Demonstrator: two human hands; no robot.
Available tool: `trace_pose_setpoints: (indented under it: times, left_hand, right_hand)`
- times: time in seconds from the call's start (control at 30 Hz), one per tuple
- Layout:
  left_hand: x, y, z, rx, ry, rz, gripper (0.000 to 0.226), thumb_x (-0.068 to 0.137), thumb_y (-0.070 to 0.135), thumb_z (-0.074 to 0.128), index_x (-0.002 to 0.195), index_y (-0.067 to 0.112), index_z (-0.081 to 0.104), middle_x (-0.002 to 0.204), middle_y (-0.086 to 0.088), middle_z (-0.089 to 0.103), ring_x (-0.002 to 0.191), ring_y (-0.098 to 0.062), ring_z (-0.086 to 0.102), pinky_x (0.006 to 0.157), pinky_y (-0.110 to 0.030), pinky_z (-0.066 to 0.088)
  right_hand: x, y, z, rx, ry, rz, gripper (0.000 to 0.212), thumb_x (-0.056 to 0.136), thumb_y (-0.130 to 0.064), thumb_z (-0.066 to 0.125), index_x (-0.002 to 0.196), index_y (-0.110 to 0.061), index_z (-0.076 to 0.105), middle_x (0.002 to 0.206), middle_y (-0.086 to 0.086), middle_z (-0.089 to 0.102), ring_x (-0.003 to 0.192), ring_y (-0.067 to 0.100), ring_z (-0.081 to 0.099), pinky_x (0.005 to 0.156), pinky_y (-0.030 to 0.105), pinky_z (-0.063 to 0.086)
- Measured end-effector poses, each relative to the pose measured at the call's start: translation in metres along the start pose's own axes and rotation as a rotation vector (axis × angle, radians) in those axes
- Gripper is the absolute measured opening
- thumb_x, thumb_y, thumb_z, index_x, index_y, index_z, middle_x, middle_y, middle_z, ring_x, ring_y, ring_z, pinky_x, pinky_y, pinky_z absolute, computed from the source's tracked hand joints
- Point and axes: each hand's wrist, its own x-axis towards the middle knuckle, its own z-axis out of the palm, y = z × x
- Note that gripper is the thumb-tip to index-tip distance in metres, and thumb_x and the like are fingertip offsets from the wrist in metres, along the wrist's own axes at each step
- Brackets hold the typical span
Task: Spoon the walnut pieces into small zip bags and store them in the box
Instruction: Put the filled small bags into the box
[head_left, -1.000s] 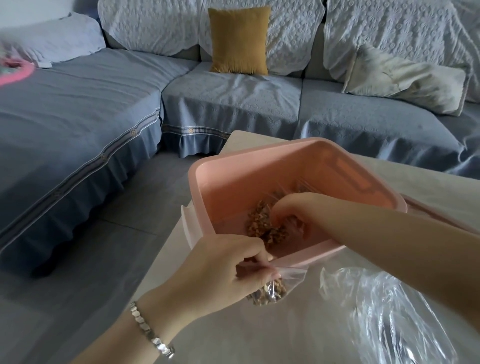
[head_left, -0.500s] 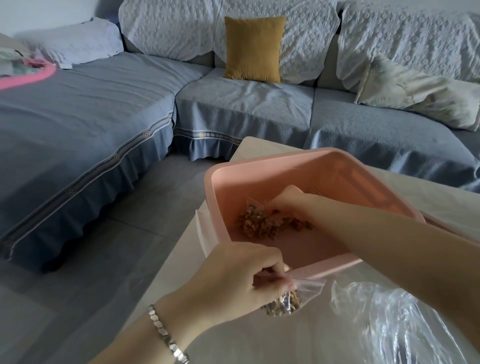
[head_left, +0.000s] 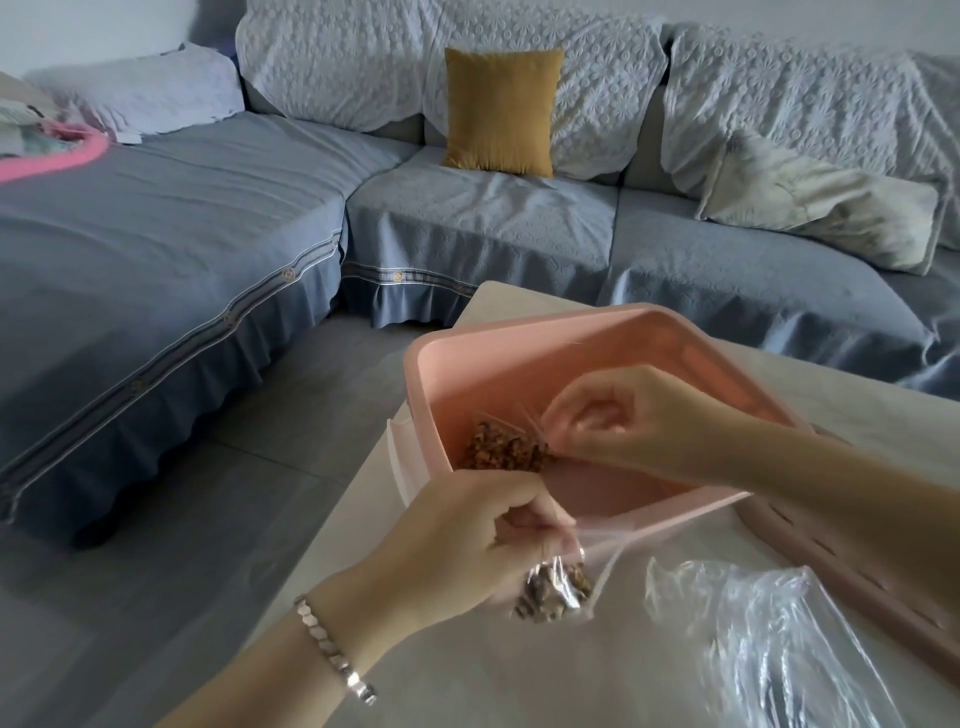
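Observation:
A pink box (head_left: 415, 395) stands on the pale table (head_left: 441, 680). Inside it lies a small zip bag of walnut pieces (head_left: 498, 449). My right hand (head_left: 623, 415) is inside the box just right of that bag, palm turned toward me. Its curled fingertips are at the bag's clear top edge, and whether they pinch it is unclear. In front of the box, my left hand (head_left: 467, 551) pinches the top of a second small zip bag of walnut pieces (head_left: 553, 592), which hangs just above the table.
The pink lid (head_left: 831, 561) lies right of the box. A large crumpled clear plastic bag (head_left: 769, 639) sits at the front right. A grey sofa with a yellow cushion (head_left: 501, 109) wraps around behind and to the left, with bare floor between it and the table.
My right hand has lifted off the bag in the box and turned palm up. My left hand keeps holding its bag in the same place.

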Motion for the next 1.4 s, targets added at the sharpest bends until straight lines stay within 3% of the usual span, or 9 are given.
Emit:
trace_pose_setpoints:
  times: [0.13,0.3,0.43,0.57,0.67,0.9,1.17,1.3,1.4]
  left_hand:
    - [-0.003,0.024,-0.004,-0.106,0.111,-0.024,0.019,0.07,0.049,0.059,0.071,0.03,0.062,0.068,0.017,0.066,0.057,0.001,0.06,0.054,-0.011,0.045]
    - [0.005,0.031,-0.024,-0.042,0.333,0.006,0.011,0.081,0.043,0.059,0.071,0.036,0.059,0.074,0.026,0.064,0.07,0.007,0.059,0.065,-0.006,0.042]
    - [0.016,-0.014,-0.039,0.253,0.49,-0.236,0.026,0.089,0.032,0.056,0.113,0.023,0.055,0.112,0.015,0.058,0.106,-0.002,0.052,0.088,-0.017,0.037]
    - [0.015,-0.035,-0.027,0.301,0.367,-0.401,0.06,0.091,0.035,0.052,0.143,0.018,0.029,0.148,0.005,0.031,0.134,-0.008,0.03,0.098,-0.019,0.024]
    - [0.015,-0.043,-0.023,0.308,0.397,-0.39,0.065,0.091,0.038,0.05,0.147,0.023,0.022,0.154,0.011,0.019,0.139,-0.002,0.019,0.099,-0.016,0.02]
    - [0.013,-0.055,-0.023,0.273,0.411,-0.323,0.064,0.091,0.041,0.048,0.147,0.028,0.019,0.153,0.018,0.016,0.137,0.006,0.015,0.097,-0.013,0.018]
    - [0.014,-0.041,-0.026,0.41,0.417,-0.381,0.056,0.091,0.033,0.05,0.143,0.02,0.032,0.151,0.007,0.028,0.135,-0.011,0.032,0.107,-0.027,0.025]
    - [0.017,-0.006,0.003,0.645,0.378,-0.179,0.034,0.09,0.032,0.046,0.117,0.017,0.06,0.13,0.002,0.055,0.126,-0.016,0.045,0.11,-0.029,0.018]
    - [0.016,0.025,0.037,0.609,0.269,-0.062,0.043,0.083,0.043,0.038,0.093,0.018,0.071,0.092,0.006,0.071,0.091,-0.015,0.066,0.083,-0.025,0.045]
  right_hand:
    - [-0.037,-0.027,-0.002,-0.195,-0.198,-0.035,0.035,0.056,-0.06,0.065,0.085,-0.04,0.064,0.087,-0.027,0.067,0.08,-0.013,0.06,0.077,0.007,0.047]
    - [-0.033,-0.048,-0.012,-0.194,0.055,-0.06,0.04,0.05,-0.065,0.057,0.07,-0.033,0.07,0.074,-0.014,0.072,0.07,-0.002,0.064,0.073,0.021,0.053]
    - [0.007,-0.024,-0.026,-0.136,0.293,-0.028,0.006,0.076,-0.029,0.071,0.076,-0.024,0.069,0.068,-0.006,0.071,0.06,0.003,0.066,0.072,0.033,0.057]
    - [0.06,0.013,0.008,-0.03,0.067,0.124,0.011,0.084,-0.008,0.065,0.074,-0.009,0.06,0.068,0.007,0.067,0.046,0.006,0.062,0.051,0.028,0.055]
    - [0.095,0.041,0.045,-0.105,-0.026,0.175,0.018,0.079,-0.012,0.07,0.065,-0.018,0.059,0.065,0.003,0.063,0.057,0.014,0.06,0.061,0.026,0.052]
    - [0.133,0.064,0.086,-0.158,-0.072,0.287,0.026,0.079,-0.018,0.066,0.058,-0.016,0.052,0.061,-0.001,0.054,0.064,0.017,0.054,0.06,0.026,0.045]
    - [0.079,0.046,0.035,-0.266,0.037,0.182,0.02,0.077,-0.02,0.069,0.096,-0.013,0.07,0.094,-0.002,0.065,0.085,0.012,0.058,0.072,0.016,0.04]
    - [-0.003,0.044,-0.011,-0.219,0.242,0.122,0.007,0.079,-0.02,0.067,0.085,-0.02,0.07,0.079,-0.009,0.066,0.072,0.003,0.06,0.073,0.016,0.043]
    - [-0.084,0.07,-0.039,-0.266,0.403,0.182,0.01,0.08,-0.02,0.064,0.089,-0.023,0.069,0.084,-0.009,0.068,0.079,0.008,0.063,0.082,0.024,0.049]
